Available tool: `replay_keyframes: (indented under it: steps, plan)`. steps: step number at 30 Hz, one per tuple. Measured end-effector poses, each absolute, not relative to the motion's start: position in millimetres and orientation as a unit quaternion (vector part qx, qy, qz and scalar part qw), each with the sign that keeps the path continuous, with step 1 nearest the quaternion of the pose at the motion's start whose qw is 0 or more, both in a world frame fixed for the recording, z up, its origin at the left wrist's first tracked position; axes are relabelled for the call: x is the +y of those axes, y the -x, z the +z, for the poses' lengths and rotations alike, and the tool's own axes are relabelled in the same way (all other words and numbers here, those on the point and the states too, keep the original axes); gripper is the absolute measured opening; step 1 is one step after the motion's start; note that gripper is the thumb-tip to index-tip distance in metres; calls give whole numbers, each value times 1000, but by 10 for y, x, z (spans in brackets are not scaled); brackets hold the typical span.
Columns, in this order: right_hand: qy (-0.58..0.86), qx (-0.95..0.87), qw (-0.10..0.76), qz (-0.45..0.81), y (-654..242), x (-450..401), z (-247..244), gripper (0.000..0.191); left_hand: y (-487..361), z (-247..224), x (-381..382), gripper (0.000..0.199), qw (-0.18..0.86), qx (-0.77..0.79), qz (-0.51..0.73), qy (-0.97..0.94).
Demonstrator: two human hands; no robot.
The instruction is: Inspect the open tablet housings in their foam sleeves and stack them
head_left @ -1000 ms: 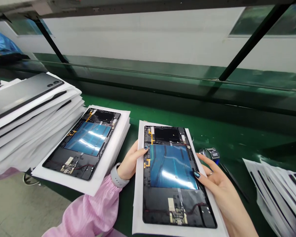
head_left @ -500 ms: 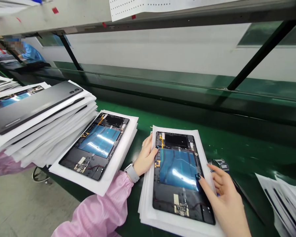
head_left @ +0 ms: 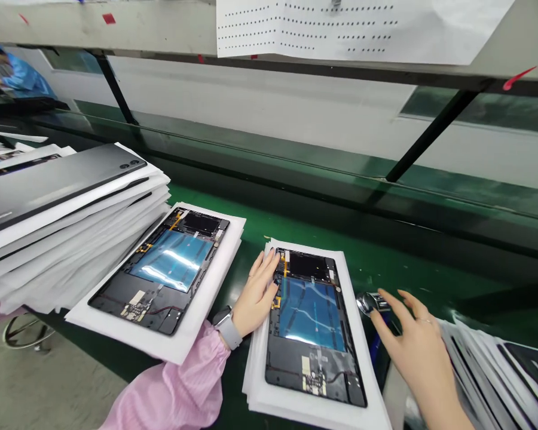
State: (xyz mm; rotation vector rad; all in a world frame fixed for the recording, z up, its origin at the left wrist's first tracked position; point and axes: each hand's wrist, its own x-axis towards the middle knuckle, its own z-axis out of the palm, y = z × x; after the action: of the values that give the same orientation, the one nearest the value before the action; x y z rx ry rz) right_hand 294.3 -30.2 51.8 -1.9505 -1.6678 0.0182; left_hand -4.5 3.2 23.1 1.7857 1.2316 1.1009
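A tablet [head_left: 314, 358] lies with its insides uncovered on a stack of white foam sheets [head_left: 336, 412]. Blue film covers its middle, and orange flex cables show along the left side. My left hand [head_left: 255, 295] rests on the upper left edge of this tablet, fingers stretched out. To the right of the stack, my right hand [head_left: 415, 343] has its thumb and fingers apart, around the end of a shiny metal piece [head_left: 366, 302]. A blue part shows below that piece; its kind is unclear. A second uncovered tablet [head_left: 137, 292] lies on foam sheets to the left.
A tall pile of foam sheets [head_left: 85, 239] with a grey tablet back cover [head_left: 72, 179] on top stands at the left. Stacked sheets and dark panels [head_left: 488, 370] lean at the right. A printed paper [head_left: 363, 30] hangs from the shelf. A person in blue [head_left: 24, 74] is far left.
My right hand has left the tablet's right edge and moved right to the metal piece. The fingers of my left hand have straightened on the tablet's edge. The view has shifted.
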Motion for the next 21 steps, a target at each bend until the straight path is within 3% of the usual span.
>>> replay_keyframes:
  steps: [8,15,21]
  plan:
    - [724,-574,373,85,-3014,-94,238,44,42,191,-11,58,366,501,412,-667]
    - [716,-547,428,71,-3066,-499,812,48,61,226,-51,57,319,524,415,-671]
    - [823,-317,470,-41,-3763,-1705,1274,49,67,268,-37,66,325,530,396,-675]
